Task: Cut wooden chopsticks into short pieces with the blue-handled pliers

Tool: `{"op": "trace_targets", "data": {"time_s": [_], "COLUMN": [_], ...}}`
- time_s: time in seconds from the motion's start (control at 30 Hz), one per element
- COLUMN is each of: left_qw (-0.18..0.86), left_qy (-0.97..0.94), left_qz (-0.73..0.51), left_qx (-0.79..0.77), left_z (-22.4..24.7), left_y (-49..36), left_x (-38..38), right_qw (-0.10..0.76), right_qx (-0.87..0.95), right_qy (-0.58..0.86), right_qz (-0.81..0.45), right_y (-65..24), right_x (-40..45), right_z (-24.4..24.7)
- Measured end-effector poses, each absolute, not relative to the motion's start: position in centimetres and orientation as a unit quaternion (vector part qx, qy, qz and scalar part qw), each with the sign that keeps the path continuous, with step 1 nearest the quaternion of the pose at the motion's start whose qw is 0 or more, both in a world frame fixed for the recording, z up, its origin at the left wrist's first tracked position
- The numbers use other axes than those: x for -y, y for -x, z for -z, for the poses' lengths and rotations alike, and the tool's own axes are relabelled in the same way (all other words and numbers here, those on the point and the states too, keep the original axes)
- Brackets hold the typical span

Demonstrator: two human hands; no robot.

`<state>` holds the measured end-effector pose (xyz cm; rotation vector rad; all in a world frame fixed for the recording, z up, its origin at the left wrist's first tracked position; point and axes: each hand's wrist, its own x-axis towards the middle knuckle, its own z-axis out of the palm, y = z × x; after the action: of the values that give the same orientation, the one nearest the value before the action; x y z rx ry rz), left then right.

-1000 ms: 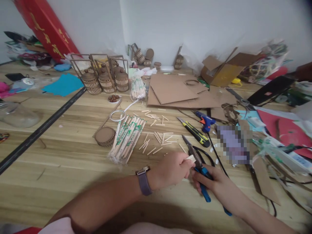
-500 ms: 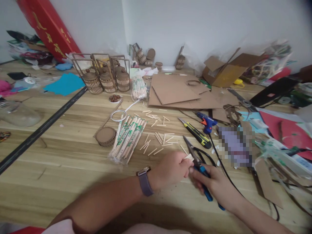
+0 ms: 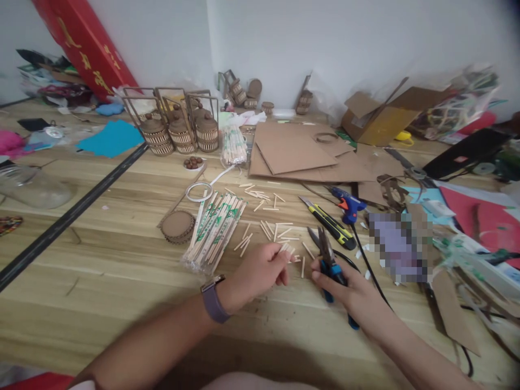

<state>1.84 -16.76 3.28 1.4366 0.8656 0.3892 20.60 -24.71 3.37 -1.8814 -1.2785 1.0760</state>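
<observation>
My left hand (image 3: 260, 268), with a watch on its wrist, is closed over the table with pale short wooden sticks (image 3: 286, 248) at its fingertips. How many it holds is hard to tell. Wrapped round the blue handles of a pair of pliers (image 3: 332, 268) is my right hand (image 3: 351, 290); the metal jaws point away from me. A loose short stick (image 3: 303, 267) lies between the hands. More cut sticks (image 3: 266, 230) are scattered beyond my left hand. Black-handled scissors (image 3: 345, 259) lie partly hidden behind the pliers.
A yellow-black utility knife (image 3: 329, 222) and a blue glue gun (image 3: 348, 206) lie beyond my right hand. To the left are wrapped chopsticks (image 3: 217, 230) and a round cardboard piece (image 3: 177, 226). Cardboard sheets (image 3: 296, 149) and small lidded baskets (image 3: 179, 132) stand farther back.
My left hand has moved left, away from the pliers. Short sticks now lie on the table between the hands. The pliers have turned more upright in my right hand.
</observation>
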Motion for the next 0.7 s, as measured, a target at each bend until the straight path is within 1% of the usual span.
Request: {"op": "trace_targets", "data": {"time_s": [0.13, 0.27, 0.33, 0.4, 0.5, 0.57, 0.63, 0.7], "left_qw": [0.649, 0.588, 0.51, 0.402, 0.236, 0.147, 0.094, 0.067], "left_qy": [-0.627, -0.672, -0.719, -0.77, -0.822, -0.835, -0.834, -0.817], "left_qz": [-0.174, -0.17, -0.162, -0.163, -0.203, -0.219, -0.191, -0.124], "left_qx": [-0.394, -0.417, -0.444, -0.467, -0.478, -0.483, -0.51, -0.559], "left_z": [-2.5, -2.4, -2.6, -2.8, -3.0, -3.2, -3.3, -3.3], "left_y": [-1.0, 0.0, 0.5, 1.1, 1.9, 2.5, 3.1, 3.8], "left_x": [16.3, 15.8, 15.8, 15.8, 15.9, 15.8, 15.4, 14.9], "right_qw": [0.315, 0.339, 0.355, 0.368, 0.38, 0.386, 0.395, 0.4], "right_qx": [0.506, 0.527, 0.525, 0.513, 0.498, 0.495, 0.488, 0.48], "right_qy": [0.701, 0.682, 0.673, 0.67, 0.668, 0.668, 0.668, 0.668], "right_qz": [-0.391, -0.377, -0.381, -0.392, -0.401, -0.4, -0.399, -0.405], "right_y": [-19.2, -17.8, -17.3, -17.1, -17.1, -17.3, -17.4, -17.4], "right_x": [23.3, 22.0, 21.6, 21.4, 21.4, 21.5, 21.7, 21.8], "right_z": [-3.8, -3.1, -2.6, -2.3, -2.2, -2.1, -2.0, -1.7]}}
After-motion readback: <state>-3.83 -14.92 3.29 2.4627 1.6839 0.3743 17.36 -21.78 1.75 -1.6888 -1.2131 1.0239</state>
